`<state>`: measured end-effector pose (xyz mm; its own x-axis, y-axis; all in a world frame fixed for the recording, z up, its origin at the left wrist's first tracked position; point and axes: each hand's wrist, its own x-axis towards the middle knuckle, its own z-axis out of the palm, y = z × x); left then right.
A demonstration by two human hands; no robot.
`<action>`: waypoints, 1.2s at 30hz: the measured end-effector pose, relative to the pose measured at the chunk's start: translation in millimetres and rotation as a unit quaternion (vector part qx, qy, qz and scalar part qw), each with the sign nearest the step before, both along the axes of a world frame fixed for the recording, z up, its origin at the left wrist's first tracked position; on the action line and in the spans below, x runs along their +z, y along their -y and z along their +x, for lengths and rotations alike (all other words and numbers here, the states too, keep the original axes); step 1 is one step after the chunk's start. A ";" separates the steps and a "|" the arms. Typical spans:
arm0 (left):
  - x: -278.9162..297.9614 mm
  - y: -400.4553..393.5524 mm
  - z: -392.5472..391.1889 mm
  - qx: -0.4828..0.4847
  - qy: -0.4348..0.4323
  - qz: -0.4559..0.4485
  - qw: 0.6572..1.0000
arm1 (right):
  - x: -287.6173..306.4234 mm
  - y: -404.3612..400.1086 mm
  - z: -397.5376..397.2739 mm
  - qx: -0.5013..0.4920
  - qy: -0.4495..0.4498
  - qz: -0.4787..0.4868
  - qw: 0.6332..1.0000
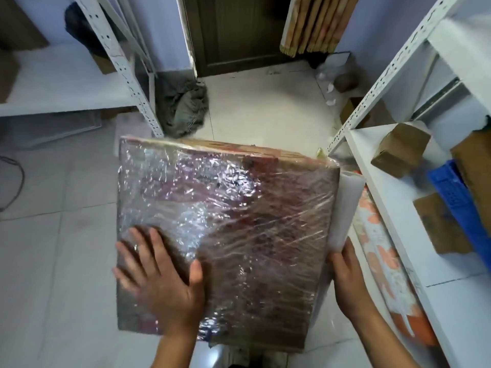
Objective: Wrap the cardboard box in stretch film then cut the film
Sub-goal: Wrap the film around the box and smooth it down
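Note:
A flat, square cardboard box (239,208) fills the middle of the view, its top face covered in shiny, wrinkled stretch film. My left hand (162,274) lies flat on its near-left part, fingers spread. Along the box's right edge stands a white roll of stretch film (345,208), tilted slightly. My right hand (348,282) grips the roll's lower end. Film runs from the roll onto the box.
White metal shelving (385,181) stands close on the right, holding small cardboard boxes (398,152) and a blue crate (457,203). Another rack (127,75) is at the left. A crumpled cloth (183,110) and a brown door (233,33) lie ahead. A patterned roll (390,274) lies beside the shelf.

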<state>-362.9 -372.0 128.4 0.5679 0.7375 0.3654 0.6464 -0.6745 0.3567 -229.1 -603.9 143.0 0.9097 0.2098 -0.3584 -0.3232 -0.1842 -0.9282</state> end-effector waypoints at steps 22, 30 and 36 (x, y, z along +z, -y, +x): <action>-49.4 83.9 -14.6 0.050 0.141 -0.017 0.989 | -24.6 42.3 32.6 0.044 0.023 -0.005 0.999; -40.9 82.3 -13.7 0.064 0.139 -0.024 0.988 | -24.3 43.4 37.0 0.079 0.037 0.054 0.995; -39.2 84.6 -28.0 0.061 0.134 -0.024 0.989 | -31.1 44.2 30.8 0.063 0.024 0.045 0.997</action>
<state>-390.9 -456.7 89.2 0.3609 0.8151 0.4532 0.5994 -0.5750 0.5569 -198.2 -648.2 112.0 0.8894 0.3535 -0.2900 -0.2576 -0.1365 -0.9566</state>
